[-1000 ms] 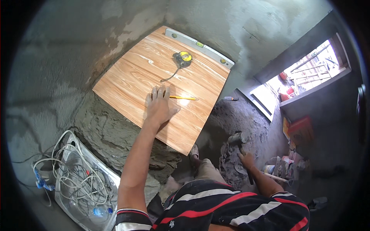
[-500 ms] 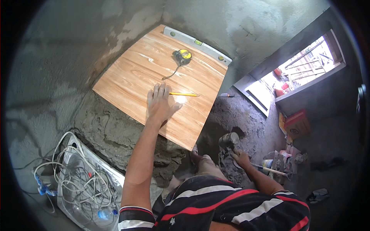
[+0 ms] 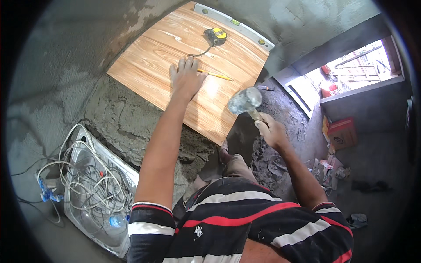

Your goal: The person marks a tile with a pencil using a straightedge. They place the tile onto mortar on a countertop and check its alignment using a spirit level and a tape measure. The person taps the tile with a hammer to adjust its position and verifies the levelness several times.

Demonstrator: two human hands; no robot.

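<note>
A large wood-grain tile (image 3: 149,57) lies on wet grey mortar (image 3: 127,116) in the corner. My left hand (image 3: 187,81) rests on it, fingers stretched out. A yellow pencil (image 3: 219,76) lies against that hand by the thumb; the hand hides one end. Further back on the tile is a black and yellow tape measure (image 3: 218,36) with a dark strap. A spirit level (image 3: 234,24) lies along the tile's far edge. My right hand (image 3: 272,130) is closed round the handle of a mallet (image 3: 245,101), its pale, mortar-smeared head raised near the tile's right edge.
At lower left stands a whitish tub (image 3: 127,168) with tangled cables (image 3: 98,184) and a plastic bottle (image 3: 117,220). A small tool (image 3: 264,88) lies past the tile's right edge. On the right are a red box (image 3: 342,133), crumpled bags (image 3: 324,171) and a bright opening (image 3: 355,70).
My right hand has lifted the mallet from low beside my leg up to the tile's right edge. My left hand stays on the tile; the pencil has tilted slightly. The view has shifted.
</note>
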